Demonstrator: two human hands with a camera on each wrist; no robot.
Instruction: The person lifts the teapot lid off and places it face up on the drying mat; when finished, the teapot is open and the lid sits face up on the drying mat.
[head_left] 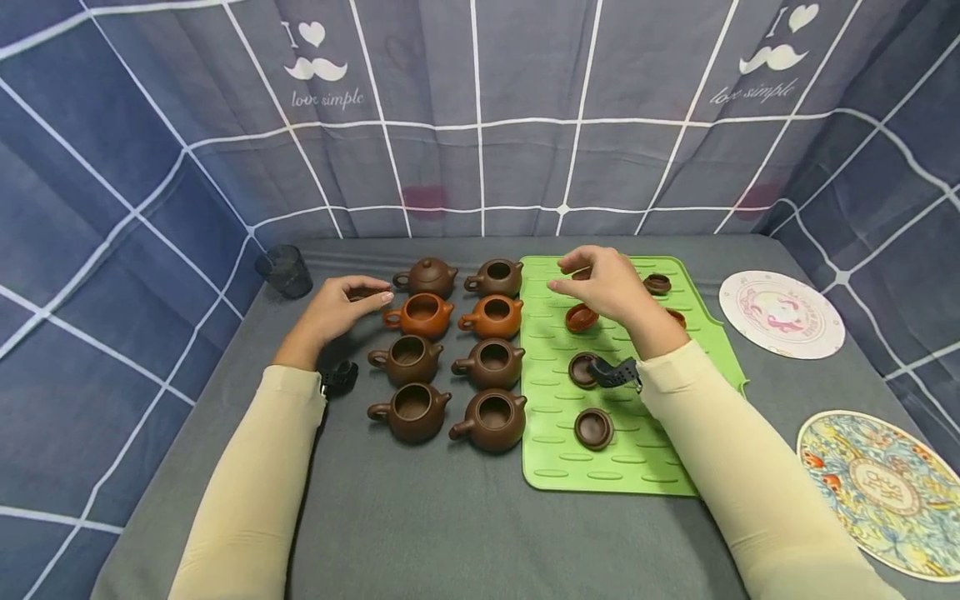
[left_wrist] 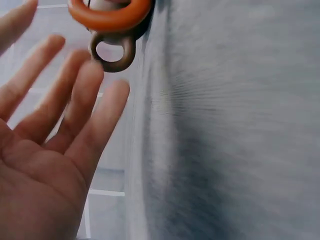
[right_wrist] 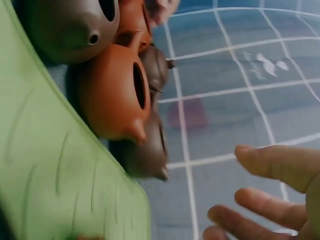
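My left hand [head_left: 337, 315] hovers at the left of the teapots, fingers spread and holding nothing. Nearest to it are a lidded dark brown teapot [head_left: 428, 279] and an orange-brown open teapot [head_left: 420, 315]; the orange handle [left_wrist: 112, 17] shows beyond its fingertips in the left wrist view. Over the green mat [head_left: 551, 467] is my right hand [head_left: 603, 283], thumb and fingers apart with nothing between them. A reddish-brown lid [head_left: 581, 317] lies below that hand, and another lid [head_left: 581, 273] is partly hidden behind its fingers. In the right wrist view an orange teapot [right_wrist: 107, 95] stands beside the mat.
More open brown teapots [head_left: 416, 414] stand in two columns left of the mat. Several dark lids [head_left: 593, 429] lie on it. A dark cup [head_left: 285, 272] stands at the back left. Two round patterned mats [head_left: 782, 315] lie at the right. A grid-patterned curtain [head_left: 525, 167] hangs behind.
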